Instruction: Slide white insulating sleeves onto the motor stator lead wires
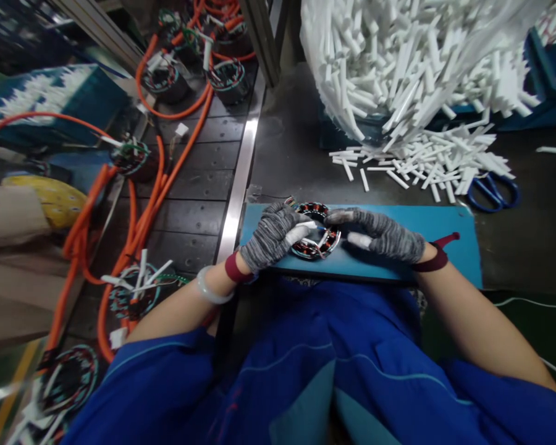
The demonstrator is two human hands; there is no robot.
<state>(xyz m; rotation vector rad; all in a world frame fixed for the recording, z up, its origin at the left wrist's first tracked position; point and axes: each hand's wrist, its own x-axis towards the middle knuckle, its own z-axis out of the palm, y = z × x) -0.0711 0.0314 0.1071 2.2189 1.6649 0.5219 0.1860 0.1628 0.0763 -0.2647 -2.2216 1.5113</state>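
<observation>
Bench (296, 154) room stays open behind the blue mat (445, 228), up to the white tube pile (426, 161) and scissors (493, 193). Stator (315, 240) lies on the mat's near left part. Left hand (271, 238) cups its left rim, fingers curled. Right hand (384, 235) reaches from the right, fingers pinching a white tube over it.

Grey-flecked knit gloves (271, 238), blue board (445, 238), orange cables (139, 222), white tubes (412, 68), blue-handled scissors (491, 191).

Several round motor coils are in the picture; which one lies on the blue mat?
The motor coil between the left hand and right hand, on the blue mat. The others, with orange cables, sit on the belt.
</observation>
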